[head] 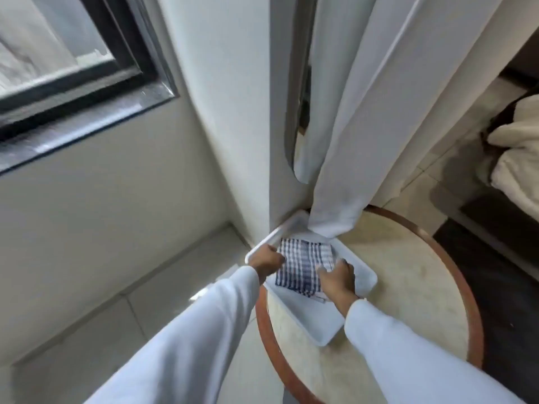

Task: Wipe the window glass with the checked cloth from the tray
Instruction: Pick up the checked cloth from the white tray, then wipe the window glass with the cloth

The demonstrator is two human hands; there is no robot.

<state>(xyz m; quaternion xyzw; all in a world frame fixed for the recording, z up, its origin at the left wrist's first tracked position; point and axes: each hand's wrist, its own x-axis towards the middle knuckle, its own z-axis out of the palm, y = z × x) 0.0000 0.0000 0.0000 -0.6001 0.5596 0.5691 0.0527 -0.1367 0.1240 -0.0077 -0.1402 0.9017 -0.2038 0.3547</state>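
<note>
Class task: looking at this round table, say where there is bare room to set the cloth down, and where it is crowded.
Free: the pale tabletop between the white tray and the table's brown rim on the right and near sides, plus the tray's bare near end. Crowded: the tray's far end, where the checked cloth, left hand, right hand and curtain meet.

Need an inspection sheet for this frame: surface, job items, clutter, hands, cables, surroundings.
Surface: round table, pale top, brown rim.
Job's things: checked cloth folded in white tray; tray overhangs the table's edge; window glass up left, dark frame.
Clutter: curtain end drooping onto the tray's far corner.
Grippers: left hand at the cloth's left edge; right hand on its right edge; grip unclear.
Cables: nothing seen.
Surroundings: white wall, tiled floor, bedding at right.
</note>
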